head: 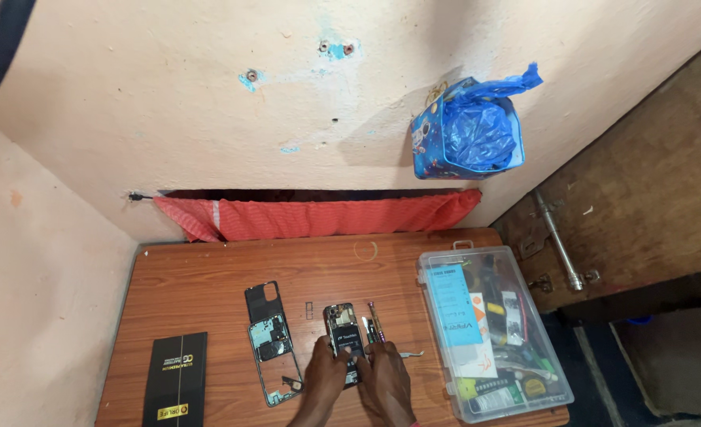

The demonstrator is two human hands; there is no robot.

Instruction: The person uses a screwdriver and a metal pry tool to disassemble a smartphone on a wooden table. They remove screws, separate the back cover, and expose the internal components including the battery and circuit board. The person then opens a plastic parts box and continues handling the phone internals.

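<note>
An opened smartphone (342, 326) lies face down on the wooden table (208, 277), its battery and circuit board exposed. My left hand (326, 373) rests on its lower left part, fingers pressing on it. Against its lower right edge sits my right hand (383, 378), fingertips touching the phone. Whether either hand pinches a small tool is hidden. Left of the phone lie a black back cover (262, 301) and a phone middle frame (274, 356). Small screwdrivers (375, 320) lie just right of the phone, and tweezers (410, 353) beyond them.
A clear plastic toolbox (489, 332) with several tools stands at the table's right. A black flat box (176, 379) lies at the front left. A red cloth (319, 215) hangs behind the table, and a blue bag (469, 130) hangs on the wall. A wooden door (643, 213) is to the right.
</note>
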